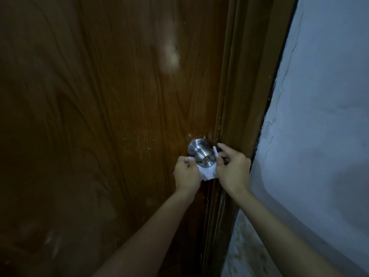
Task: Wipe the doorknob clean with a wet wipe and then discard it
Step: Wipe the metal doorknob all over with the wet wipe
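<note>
A round brushed-steel doorknob (201,153) with a keyhole in its face sticks out of a brown wooden door (111,108). A white wet wipe (208,171) is looped under the knob, and each end runs up one side of it. My left hand (186,173) pinches the left end beside the knob. My right hand (232,168) grips the right end, fingers curled near the door's edge. The wipe's middle hangs just below the knob between my two hands.
The brown door frame (245,86) runs up just right of the knob. A pale blue-white plastered wall (323,116) with cracks fills the right side. The light is dim.
</note>
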`<state>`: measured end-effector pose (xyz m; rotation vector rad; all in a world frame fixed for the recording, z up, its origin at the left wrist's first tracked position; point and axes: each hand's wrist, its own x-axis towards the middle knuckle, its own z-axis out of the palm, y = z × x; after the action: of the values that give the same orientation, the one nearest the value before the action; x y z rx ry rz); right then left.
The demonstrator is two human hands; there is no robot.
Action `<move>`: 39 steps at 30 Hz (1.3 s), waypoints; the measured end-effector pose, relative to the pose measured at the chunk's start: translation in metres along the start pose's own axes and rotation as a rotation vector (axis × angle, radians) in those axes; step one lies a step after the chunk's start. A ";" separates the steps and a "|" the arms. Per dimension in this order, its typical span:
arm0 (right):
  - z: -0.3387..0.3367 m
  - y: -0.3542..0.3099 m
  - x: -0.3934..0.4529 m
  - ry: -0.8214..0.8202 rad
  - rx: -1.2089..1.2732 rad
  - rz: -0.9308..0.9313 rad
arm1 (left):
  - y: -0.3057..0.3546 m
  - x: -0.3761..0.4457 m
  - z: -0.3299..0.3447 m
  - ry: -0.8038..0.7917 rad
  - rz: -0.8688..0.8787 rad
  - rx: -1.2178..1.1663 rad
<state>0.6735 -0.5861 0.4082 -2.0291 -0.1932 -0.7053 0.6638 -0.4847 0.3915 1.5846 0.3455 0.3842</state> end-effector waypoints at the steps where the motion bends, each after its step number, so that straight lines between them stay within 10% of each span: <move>1: 0.001 0.000 -0.002 0.021 0.013 0.001 | 0.000 -0.001 0.000 -0.005 0.001 -0.001; 12: 0.016 -0.039 -0.022 -0.085 0.165 -0.341 | 0.014 -0.018 -0.025 -0.095 0.085 -0.060; 22: -0.007 -0.060 -0.027 -0.334 0.694 0.491 | 0.046 -0.027 -0.091 -0.059 0.295 -0.008; 35: -0.046 -0.088 -0.087 -0.303 0.362 0.149 | 0.064 -0.105 -0.126 -0.146 0.239 -0.059; 39: -0.064 -0.094 -0.122 -0.549 0.633 0.382 | 0.057 -0.148 -0.128 -0.227 0.157 -0.119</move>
<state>0.5096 -0.5712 0.4348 -1.5296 -0.2910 0.1611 0.4734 -0.4391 0.4483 1.5246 0.0233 0.3349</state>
